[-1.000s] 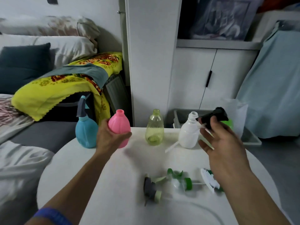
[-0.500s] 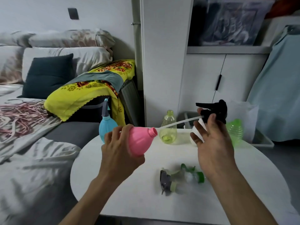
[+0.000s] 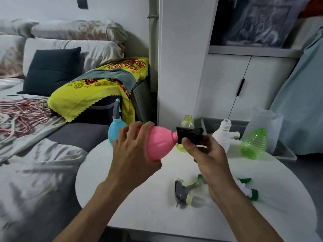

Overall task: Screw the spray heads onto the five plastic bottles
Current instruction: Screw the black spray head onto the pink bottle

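My left hand point(image 3: 130, 154) grips a pink bottle point(image 3: 158, 144), held on its side above the round white table point(image 3: 136, 203) with its neck pointing right. My right hand point(image 3: 207, 154) holds a black spray head point(image 3: 189, 134) pressed against that neck. A blue bottle point(image 3: 114, 127) with a grey spray head stands at the table's far left edge. A pale yellow-green bottle point(image 3: 187, 122), a white bottle point(image 3: 223, 134) and a ribbed green bottle point(image 3: 254, 143) stand open at the back. Loose spray heads lie near the front: a grey and pale green one point(image 3: 182, 193) and a white and green one point(image 3: 246, 189).
A bed with grey sheets and a yellow blanket point(image 3: 97, 88) borders the table's left side. White cabinets point(image 3: 244, 84) stand behind. A grey bin point(image 3: 283, 151) sits behind the table at the right, beside a light blue cover point(image 3: 300, 102).
The black spray head's tube has gone into the pink bottle and the head now sits at its neck. Both hands have come closer together.
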The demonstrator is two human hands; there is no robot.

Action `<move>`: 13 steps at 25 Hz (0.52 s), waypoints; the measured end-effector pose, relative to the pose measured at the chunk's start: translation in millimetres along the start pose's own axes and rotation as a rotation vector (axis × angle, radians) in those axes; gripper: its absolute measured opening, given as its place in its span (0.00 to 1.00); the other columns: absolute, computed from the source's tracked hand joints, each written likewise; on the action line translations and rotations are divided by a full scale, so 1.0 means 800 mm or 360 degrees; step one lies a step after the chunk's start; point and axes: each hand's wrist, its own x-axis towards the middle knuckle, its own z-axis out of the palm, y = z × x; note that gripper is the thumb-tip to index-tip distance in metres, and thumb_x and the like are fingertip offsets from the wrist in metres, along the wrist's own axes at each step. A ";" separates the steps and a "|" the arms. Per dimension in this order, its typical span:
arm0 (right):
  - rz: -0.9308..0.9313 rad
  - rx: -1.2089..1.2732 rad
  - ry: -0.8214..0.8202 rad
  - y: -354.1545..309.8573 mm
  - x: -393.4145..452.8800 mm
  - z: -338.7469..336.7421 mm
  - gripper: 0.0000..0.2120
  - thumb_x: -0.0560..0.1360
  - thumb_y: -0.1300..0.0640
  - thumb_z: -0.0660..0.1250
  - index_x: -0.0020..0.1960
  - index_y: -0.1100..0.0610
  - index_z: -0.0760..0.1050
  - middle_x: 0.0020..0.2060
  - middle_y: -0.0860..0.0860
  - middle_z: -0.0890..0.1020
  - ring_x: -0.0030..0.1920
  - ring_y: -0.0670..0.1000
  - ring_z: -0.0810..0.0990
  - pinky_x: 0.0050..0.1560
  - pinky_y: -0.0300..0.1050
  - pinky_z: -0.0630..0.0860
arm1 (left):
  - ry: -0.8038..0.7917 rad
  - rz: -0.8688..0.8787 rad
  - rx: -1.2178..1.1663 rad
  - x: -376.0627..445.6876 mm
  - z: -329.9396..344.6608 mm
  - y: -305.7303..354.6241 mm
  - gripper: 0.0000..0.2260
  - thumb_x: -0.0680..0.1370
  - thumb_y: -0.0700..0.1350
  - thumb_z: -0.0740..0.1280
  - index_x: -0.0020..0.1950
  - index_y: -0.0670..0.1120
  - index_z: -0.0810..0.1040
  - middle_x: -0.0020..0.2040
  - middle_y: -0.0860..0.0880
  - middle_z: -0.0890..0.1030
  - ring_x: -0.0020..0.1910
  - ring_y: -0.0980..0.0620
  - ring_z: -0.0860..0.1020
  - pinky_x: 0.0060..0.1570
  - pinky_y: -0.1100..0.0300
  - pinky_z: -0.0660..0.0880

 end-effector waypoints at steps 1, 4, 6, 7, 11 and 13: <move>0.0017 -0.0106 0.0025 -0.002 0.002 -0.005 0.38 0.54 0.30 0.77 0.59 0.46 0.74 0.54 0.45 0.83 0.53 0.46 0.81 0.47 0.41 0.73 | -0.0007 0.0028 0.0045 0.000 -0.003 -0.003 0.42 0.56 0.50 0.82 0.67 0.45 0.73 0.62 0.43 0.76 0.59 0.39 0.71 0.48 0.46 0.72; -0.0462 -0.0774 0.0057 -0.008 0.005 -0.022 0.44 0.64 0.32 0.73 0.73 0.47 0.61 0.72 0.48 0.68 0.70 0.49 0.67 0.64 0.46 0.66 | -0.0076 0.0098 0.0091 -0.001 -0.009 -0.009 0.41 0.57 0.52 0.81 0.68 0.47 0.73 0.63 0.45 0.76 0.60 0.39 0.71 0.49 0.45 0.72; -0.1110 -0.1171 -0.0087 -0.011 0.003 -0.026 0.28 0.73 0.41 0.69 0.68 0.52 0.71 0.67 0.52 0.74 0.70 0.50 0.67 0.68 0.49 0.63 | -0.0136 0.0154 0.0076 -0.004 -0.011 -0.010 0.41 0.57 0.53 0.80 0.68 0.49 0.71 0.64 0.46 0.75 0.61 0.39 0.71 0.50 0.44 0.73; -0.1215 -0.1198 -0.0220 -0.010 -0.002 -0.025 0.20 0.75 0.44 0.67 0.63 0.53 0.75 0.61 0.51 0.79 0.65 0.48 0.71 0.66 0.48 0.65 | -0.0170 0.0187 0.0070 -0.006 -0.013 -0.011 0.41 0.57 0.53 0.79 0.68 0.50 0.70 0.64 0.46 0.75 0.61 0.40 0.71 0.50 0.43 0.74; -0.0869 -0.0917 -0.0633 -0.010 -0.020 -0.026 0.12 0.76 0.48 0.69 0.58 0.47 0.73 0.50 0.42 0.80 0.50 0.43 0.78 0.48 0.33 0.73 | -0.0324 0.0257 0.0036 -0.010 -0.021 -0.013 0.42 0.57 0.54 0.79 0.69 0.51 0.71 0.65 0.48 0.74 0.61 0.42 0.71 0.51 0.43 0.75; -0.0944 -0.0953 -0.0628 -0.012 -0.022 -0.031 0.13 0.74 0.52 0.72 0.57 0.47 0.73 0.50 0.40 0.76 0.51 0.43 0.77 0.48 0.33 0.73 | -0.0386 0.0276 0.0028 -0.010 -0.025 -0.009 0.41 0.58 0.56 0.78 0.70 0.52 0.70 0.65 0.51 0.73 0.61 0.45 0.70 0.52 0.46 0.75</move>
